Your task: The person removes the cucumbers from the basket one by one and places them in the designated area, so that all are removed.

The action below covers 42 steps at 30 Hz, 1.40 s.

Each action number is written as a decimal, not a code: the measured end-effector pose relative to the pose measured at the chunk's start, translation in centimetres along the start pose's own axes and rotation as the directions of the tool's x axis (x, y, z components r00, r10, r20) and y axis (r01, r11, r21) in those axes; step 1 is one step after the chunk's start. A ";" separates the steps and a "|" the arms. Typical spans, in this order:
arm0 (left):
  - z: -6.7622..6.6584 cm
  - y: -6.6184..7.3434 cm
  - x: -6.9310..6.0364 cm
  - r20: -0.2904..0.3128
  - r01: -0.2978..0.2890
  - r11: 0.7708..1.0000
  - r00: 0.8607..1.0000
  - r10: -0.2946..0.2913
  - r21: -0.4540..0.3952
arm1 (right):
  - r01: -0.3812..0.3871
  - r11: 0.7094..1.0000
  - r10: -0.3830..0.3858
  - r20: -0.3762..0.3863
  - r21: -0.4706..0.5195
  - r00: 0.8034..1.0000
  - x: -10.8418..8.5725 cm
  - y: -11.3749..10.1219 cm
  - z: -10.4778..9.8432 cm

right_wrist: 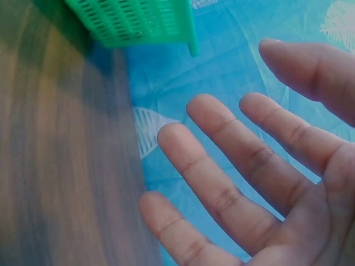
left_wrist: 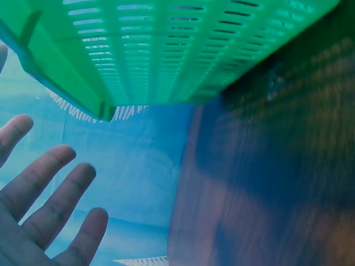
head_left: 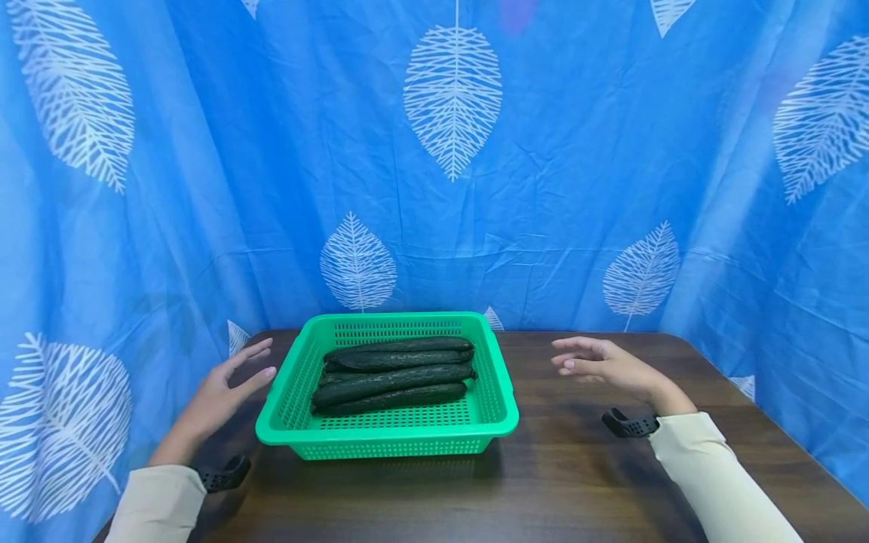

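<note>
Several long, dark green cucumbers (head_left: 397,377) lie side by side in a green plastic basket (head_left: 390,435) with slotted walls. Just off the basket's left side, my left hand (head_left: 220,394) hovers with its fingers spread and holds nothing. In the left wrist view its fingers (left_wrist: 55,208) stand apart below the basket's rim. My right hand (head_left: 614,366) is in the air well to the right of the basket, its fingers loosely extended and holding nothing. The right wrist view shows its palm and separate fingers (right_wrist: 222,185), with a basket corner (right_wrist: 141,22) beyond.
A dark brown wooden table (head_left: 557,483) carries the basket. Blue cloth (head_left: 543,188) with white leaf prints hangs behind the table and along both sides. Each wrist wears a black band, the right one (head_left: 627,424) below a pale sleeve.
</note>
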<state>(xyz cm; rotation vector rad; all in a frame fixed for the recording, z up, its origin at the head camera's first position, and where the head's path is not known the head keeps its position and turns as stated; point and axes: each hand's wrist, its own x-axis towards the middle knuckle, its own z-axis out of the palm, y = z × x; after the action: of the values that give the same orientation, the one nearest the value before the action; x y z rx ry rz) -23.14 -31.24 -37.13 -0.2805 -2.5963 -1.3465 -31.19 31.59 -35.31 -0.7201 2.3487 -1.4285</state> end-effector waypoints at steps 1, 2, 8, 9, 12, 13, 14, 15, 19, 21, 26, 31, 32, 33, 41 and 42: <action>0.0 -0.1 0.0 0.004 -0.002 1.000 1.000 0.002 -0.021 | -0.001 1.000 0.001 0.001 0.011 1.000 0.2 -0.1 0.0; 0.1 -0.1 0.1 0.010 -0.003 0.999 1.000 0.004 -0.044 | -0.001 1.000 0.001 0.003 0.019 1.000 0.4 -0.2 0.0; -0.1 -0.3 0.6 0.052 -0.012 0.987 0.998 0.021 -0.161 | -0.007 0.999 0.007 -0.007 0.047 1.000 1.5 -0.9 0.1; -0.1 -0.3 0.8 0.056 -0.014 0.985 0.998 0.024 -0.169 | -0.008 0.998 0.009 -0.012 0.054 1.000 1.7 -0.9 0.1; -0.1 -0.4 1.1 0.068 -0.011 0.982 0.997 0.024 -0.187 | -0.007 0.997 0.009 -0.026 0.071 1.000 2.3 -1.2 0.3; -0.1 -0.5 1.1 0.074 -0.006 0.981 0.997 0.020 -0.192 | -0.007 0.997 0.009 -0.032 0.073 0.999 2.5 -1.3 0.4; 0.0 -0.6 1.2 0.082 0.002 0.981 0.997 0.014 -0.194 | -0.006 0.997 0.009 -0.038 0.073 0.999 2.7 -1.3 0.4; 0.0 -0.6 1.3 0.091 0.010 0.981 0.996 0.008 -0.194 | -0.005 0.997 0.008 -0.042 0.071 0.999 2.9 -1.5 0.5; 0.2 -1.1 1.5 0.130 0.043 0.974 0.991 -0.014 -0.223 | 0.004 0.999 -0.002 -0.061 0.043 0.998 3.7 -1.8 0.8; 0.3 -1.3 1.5 0.146 0.050 0.966 0.989 -0.013 -0.254 | 0.014 0.999 -0.011 -0.069 0.045 0.998 4.2 -2.0 1.0; 0.5 -1.8 1.7 0.181 0.037 0.944 0.983 0.025 -0.328 | 0.040 0.998 -0.036 -0.084 0.048 0.996 5.2 -2.5 1.4; 0.6 -2.2 1.9 0.235 0.017 0.916 0.968 0.085 -0.401 | 0.049 0.998 -0.047 -0.093 0.024 0.995 6.1 -3.2 1.6; 0.7 -2.2 1.9 0.244 0.017 0.913 0.965 0.091 -0.409 | 0.048 0.999 -0.046 -0.094 0.021 0.994 6.3 -3.4 1.7; 0.7 -2.3 2.0 0.253 0.021 0.910 0.963 0.093 -0.413 | 0.044 0.999 -0.042 -0.097 0.017 0.994 6.5 -3.5 1.7; 1.1 -2.2 2.4 0.273 0.078 0.920 0.962 0.032 -0.383 | 0.040 0.999 -0.043 -0.081 -0.037 0.996 7.8 -4.9 2.1; 1.2 -2.2 2.4 0.271 0.089 0.919 0.962 0.020 -0.383 | 0.038 0.998 -0.041 -0.079 -0.043 0.996 8.0 -5.1 2.2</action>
<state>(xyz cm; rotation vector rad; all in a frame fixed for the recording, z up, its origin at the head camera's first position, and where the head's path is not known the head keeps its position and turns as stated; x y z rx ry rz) -26.12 -31.34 -38.88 -0.5149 -2.5195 -1.9675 -35.35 23.56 -31.77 -0.7369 2.4442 -1.4549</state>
